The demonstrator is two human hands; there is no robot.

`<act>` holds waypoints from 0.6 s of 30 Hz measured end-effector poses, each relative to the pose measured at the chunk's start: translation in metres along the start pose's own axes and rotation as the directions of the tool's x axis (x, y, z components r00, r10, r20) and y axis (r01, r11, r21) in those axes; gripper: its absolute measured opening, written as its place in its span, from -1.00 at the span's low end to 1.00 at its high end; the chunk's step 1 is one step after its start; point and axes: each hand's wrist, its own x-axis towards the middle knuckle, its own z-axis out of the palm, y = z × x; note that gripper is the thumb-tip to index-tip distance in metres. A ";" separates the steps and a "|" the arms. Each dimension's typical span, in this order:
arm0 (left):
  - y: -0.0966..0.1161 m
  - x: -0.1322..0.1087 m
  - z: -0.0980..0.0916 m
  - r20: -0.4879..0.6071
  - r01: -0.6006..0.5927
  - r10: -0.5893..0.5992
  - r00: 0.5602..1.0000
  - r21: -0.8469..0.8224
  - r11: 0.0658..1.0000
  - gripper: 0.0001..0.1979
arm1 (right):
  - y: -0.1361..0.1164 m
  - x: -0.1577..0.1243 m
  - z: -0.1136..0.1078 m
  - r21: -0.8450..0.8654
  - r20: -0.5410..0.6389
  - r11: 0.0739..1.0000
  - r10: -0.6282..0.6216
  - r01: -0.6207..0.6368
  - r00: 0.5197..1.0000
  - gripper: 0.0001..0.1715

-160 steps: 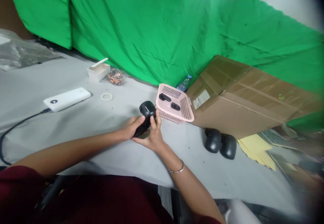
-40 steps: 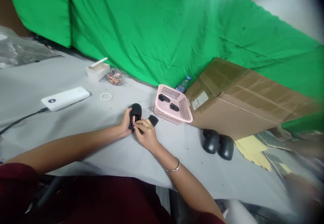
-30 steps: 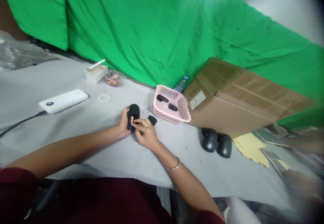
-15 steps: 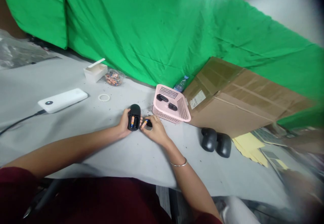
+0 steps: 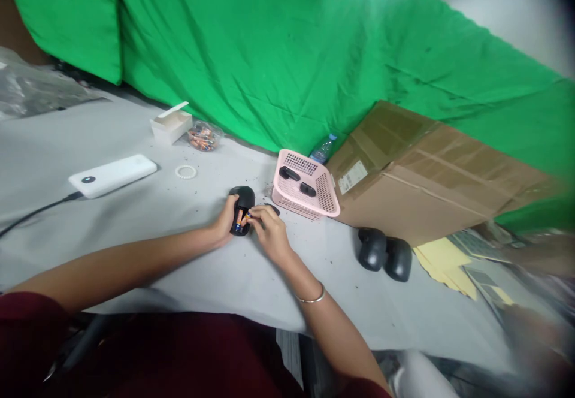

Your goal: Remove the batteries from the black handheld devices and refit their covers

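My left hand (image 5: 224,221) grips a black computer mouse (image 5: 244,196) from its left side, with the underside facing up and the battery bay open. One orange battery (image 5: 239,218) lies in the bay's left slot. Over the right side of the bay, my right hand (image 5: 268,227) pinches a second orange battery (image 5: 245,219) between thumb and fingers, tilted with its lower end at the slot. A small black cover (image 5: 272,209) shows behind the right fingers, partly hidden by them.
A pink basket (image 5: 305,206) with black pieces stands beyond my right hand, beside a large cardboard box (image 5: 431,176). Two black mice (image 5: 385,254) lie to the right. Further left are a bag of batteries (image 5: 205,136), a white box (image 5: 171,128), a white ring (image 5: 185,172) and a white power bank (image 5: 113,176).
My right hand has moved left to the mouse, bringing the pinched battery from beside it to over the open bay. The mouse has shifted slightly right and tilted.
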 end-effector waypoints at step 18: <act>-0.001 -0.005 0.003 -0.011 0.026 -0.026 1.000 0.034 0.999 -0.61 | -0.004 -0.001 0.012 0.054 -0.076 0.970 0.240 -0.236 0.968 -0.87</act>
